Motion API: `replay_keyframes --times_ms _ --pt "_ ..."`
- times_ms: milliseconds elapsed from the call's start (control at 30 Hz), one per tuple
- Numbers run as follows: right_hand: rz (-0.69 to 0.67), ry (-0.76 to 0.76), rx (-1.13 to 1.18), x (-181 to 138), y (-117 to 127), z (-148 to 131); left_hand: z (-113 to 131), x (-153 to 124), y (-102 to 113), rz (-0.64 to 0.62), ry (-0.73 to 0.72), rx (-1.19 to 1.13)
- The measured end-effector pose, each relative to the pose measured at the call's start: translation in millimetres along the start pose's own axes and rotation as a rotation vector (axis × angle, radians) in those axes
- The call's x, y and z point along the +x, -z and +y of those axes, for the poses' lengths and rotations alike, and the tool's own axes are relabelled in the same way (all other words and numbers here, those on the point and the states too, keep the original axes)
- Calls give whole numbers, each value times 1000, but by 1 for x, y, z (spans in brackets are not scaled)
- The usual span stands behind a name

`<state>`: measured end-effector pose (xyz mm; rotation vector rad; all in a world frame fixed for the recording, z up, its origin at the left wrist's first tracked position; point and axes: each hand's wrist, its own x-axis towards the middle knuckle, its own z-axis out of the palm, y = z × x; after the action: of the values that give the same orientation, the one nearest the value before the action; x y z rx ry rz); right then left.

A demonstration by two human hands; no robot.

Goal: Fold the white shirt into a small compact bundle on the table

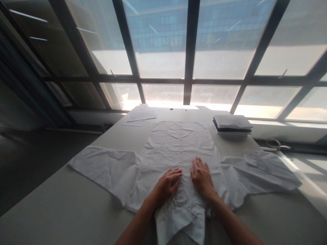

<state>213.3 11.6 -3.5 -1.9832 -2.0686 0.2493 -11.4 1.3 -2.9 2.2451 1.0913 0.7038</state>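
A white button-front shirt (176, 143) lies spread face up on the table, its hem toward the window and its collar (178, 221) toward me. One sleeve (109, 166) stretches out to the left, the other (258, 173) to the right, its cuff end folded over. My left hand (168, 183) rests beside the button placket, fingers extended and slightly curved on the cloth. Flat on the right front panel lies my right hand (201, 175), its fingers stretched out. Neither hand holds anything. Small creases run across the shirt's body.
Folded garments, white and dark, form a stack (232, 125) at the back right of the white table (66, 200). Sheets of paper (141, 115) lie at the back left. Scissors (276, 145) sit near the right edge. Large windows stand behind.
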Motion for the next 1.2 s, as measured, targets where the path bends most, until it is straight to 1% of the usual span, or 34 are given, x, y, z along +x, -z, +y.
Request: replay_keyframes --times_ms 233,433,567,667,800,933,1033,1200 --pt "21 12 8 -1 1 0 -1 0 0 3 6 -5" --pt "17 5 4 -1 0 -1 -1 -1 0 -11 -5 41" --pt "13 7 1 0 0 -1 -4 4 -3 -72 -13 149" --pt "10 7 0 0 0 -2 -2 12 -10 -104 33 282" --pt "14 9 0 0 0 -1 5 24 -16 -90 84 422" --pt "7 5 6 0 1 -1 7 29 -15 -74 121 444" --pt "3 -4 13 1 3 -1 2 29 -14 -75 104 432" --pt "8 -7 26 3 2 -2 -6 27 -17 -33 71 441"
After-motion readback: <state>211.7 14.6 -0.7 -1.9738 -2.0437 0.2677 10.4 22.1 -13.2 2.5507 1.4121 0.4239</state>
